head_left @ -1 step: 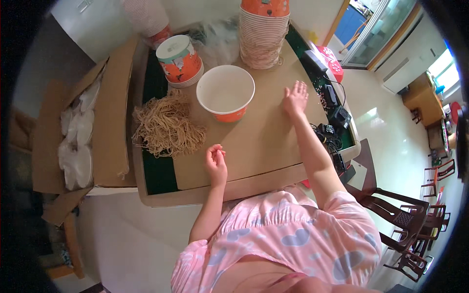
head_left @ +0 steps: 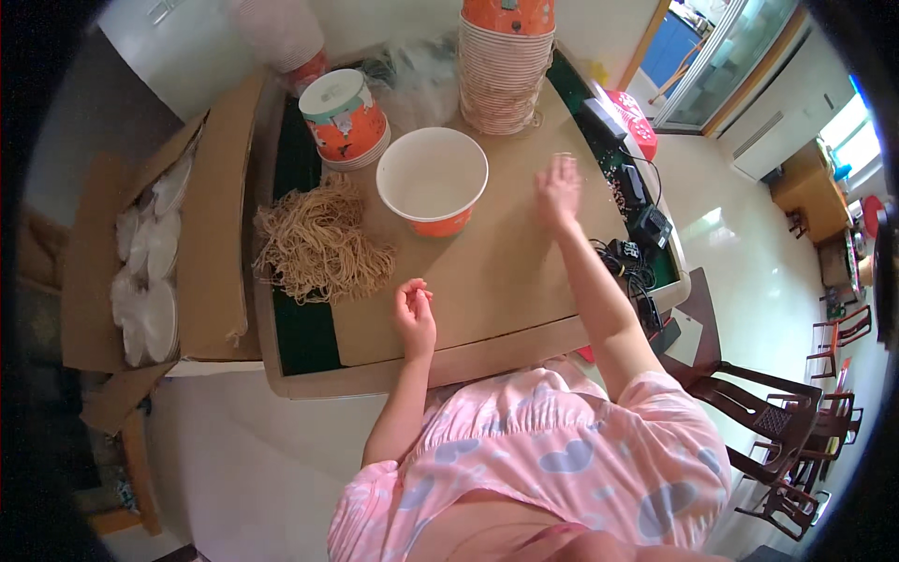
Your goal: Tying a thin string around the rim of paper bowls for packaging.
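An open paper tub (head_left: 435, 220), white inside with an orange printed outside, stands upright on the brown board (head_left: 496, 290). To its right my right hand (head_left: 559, 192) is over the board, palm down with fingers stretched out and slightly blurred, holding nothing. Nearer to me, my left hand (head_left: 415, 317) hovers by the board's near side with its fingers curled in; I see nothing in them. A loose heap of tan string or noodle-like strands (head_left: 323, 239) lies left of the tub, close to my left hand.
Behind are a tall stack of tubs (head_left: 506, 80), a shorter upturned stack (head_left: 345, 122) and clear plastic bags (head_left: 421, 80). An open carton (head_left: 215, 225) with white lids stands left. Black adapters and cables (head_left: 637, 258) line the table's right edge.
My right hand has shifted slightly left across the board, its fingers closer together. My left hand, the tub and the heap of strands look the same.
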Tool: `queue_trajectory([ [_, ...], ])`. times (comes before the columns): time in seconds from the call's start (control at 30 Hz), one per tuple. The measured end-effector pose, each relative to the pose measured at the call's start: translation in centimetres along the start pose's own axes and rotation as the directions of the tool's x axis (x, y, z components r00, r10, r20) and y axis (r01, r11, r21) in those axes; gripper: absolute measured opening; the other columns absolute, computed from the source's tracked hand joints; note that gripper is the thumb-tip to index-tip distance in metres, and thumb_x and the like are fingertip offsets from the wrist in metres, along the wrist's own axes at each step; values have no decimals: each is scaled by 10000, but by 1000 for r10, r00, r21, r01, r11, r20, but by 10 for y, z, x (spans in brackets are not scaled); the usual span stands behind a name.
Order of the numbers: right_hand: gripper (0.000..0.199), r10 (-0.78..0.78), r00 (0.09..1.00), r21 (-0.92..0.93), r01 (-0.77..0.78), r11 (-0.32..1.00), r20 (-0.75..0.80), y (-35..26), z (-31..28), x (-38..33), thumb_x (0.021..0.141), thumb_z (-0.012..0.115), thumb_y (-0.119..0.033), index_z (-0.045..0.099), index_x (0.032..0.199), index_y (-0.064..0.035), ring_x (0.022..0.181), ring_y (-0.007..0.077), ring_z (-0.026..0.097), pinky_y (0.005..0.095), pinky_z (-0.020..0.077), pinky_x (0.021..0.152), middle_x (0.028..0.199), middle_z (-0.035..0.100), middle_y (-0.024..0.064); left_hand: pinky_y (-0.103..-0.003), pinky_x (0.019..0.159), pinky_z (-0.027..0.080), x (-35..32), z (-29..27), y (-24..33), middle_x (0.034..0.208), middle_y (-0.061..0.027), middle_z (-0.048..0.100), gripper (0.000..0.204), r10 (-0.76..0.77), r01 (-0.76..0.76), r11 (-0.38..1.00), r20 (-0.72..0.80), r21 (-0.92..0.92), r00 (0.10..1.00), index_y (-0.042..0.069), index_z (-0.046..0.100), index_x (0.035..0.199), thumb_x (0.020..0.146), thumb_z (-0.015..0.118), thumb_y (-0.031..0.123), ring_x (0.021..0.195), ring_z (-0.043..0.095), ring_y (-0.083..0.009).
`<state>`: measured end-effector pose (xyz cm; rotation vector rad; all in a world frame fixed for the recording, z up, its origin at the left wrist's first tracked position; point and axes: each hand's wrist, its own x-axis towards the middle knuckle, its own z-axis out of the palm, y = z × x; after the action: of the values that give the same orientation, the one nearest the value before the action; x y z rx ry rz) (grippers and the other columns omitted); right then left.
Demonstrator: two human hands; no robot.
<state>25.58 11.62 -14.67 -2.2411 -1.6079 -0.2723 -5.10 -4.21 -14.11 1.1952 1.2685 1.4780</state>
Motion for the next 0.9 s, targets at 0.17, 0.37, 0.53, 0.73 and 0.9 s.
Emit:
queue_trajectory([
  [0.17, 575, -195, 967, 269, 146, 952, 165, -30, 6, -8, 955, 385, -414, 363, 1394, -43, 1375, 317, 286, 453, 212, 1129, 1482, 317, 164, -238, 758, 476, -5, -10, -3, 963, -45, 582, 143, -13, 13, 1000, -21, -2, 1000, 13, 550, 1047, 931, 468, -9, 788, 564, -102],
  [0.37, 604, 186, 981, -3, -186, 983, 52, 95, 29, 52, 972, 349, -452, 355, 1402, -28, 1333, 339, 350, 457, 279, 1094, 1416, 397, 214, -231, 754, 475, -4, -3, 2, 963, -40, 582, 145, -41, 41, 999, 2, -27, 999, 12, 553, 1061, 940, 472, 8, 779, 563, -99],
  [0.53, 454, -440, 895, -100, 432, 896, -70, 71, 30, 50, 951, 477, -263, 476, 1271, 59, 1266, 410, 402, 451, 305, 1093, 1359, 427, 267, -242, 718, 490, 1, 4, -2, 944, -57, 608, 131, -34, 34, 999, -15, 6, 999, 0, 569, 1038, 929, 497, 11, 760, 588, -109],
  [0.73, 710, 188, 964, -47, -183, 982, 188, 30, 10, 24, 951, 370, -492, 250, 1447, 1, 1414, 344, 180, 459, 135, 1151, 1513, 218, 217, -233, 744, 483, -2, -5, -2, 965, -50, 579, 138, -30, 29, 999, 31, 28, 999, -2, 557, 1056, 934, 492, -2, 773, 563, -97],
  [0.9, 708, 388, 920, -78, -383, 920, 61, 48, -8, 42, 936, 426, -467, 271, 1438, 8, 1393, 375, 218, 456, 192, 1134, 1486, 267, 238, -251, 693, 499, -1, 1, 1, 929, -64, 623, 148, -12, 12, 1000, 2, 22, 1000, 8, 576, 1034, 908, 503, -13, 745, 603, -117],
])
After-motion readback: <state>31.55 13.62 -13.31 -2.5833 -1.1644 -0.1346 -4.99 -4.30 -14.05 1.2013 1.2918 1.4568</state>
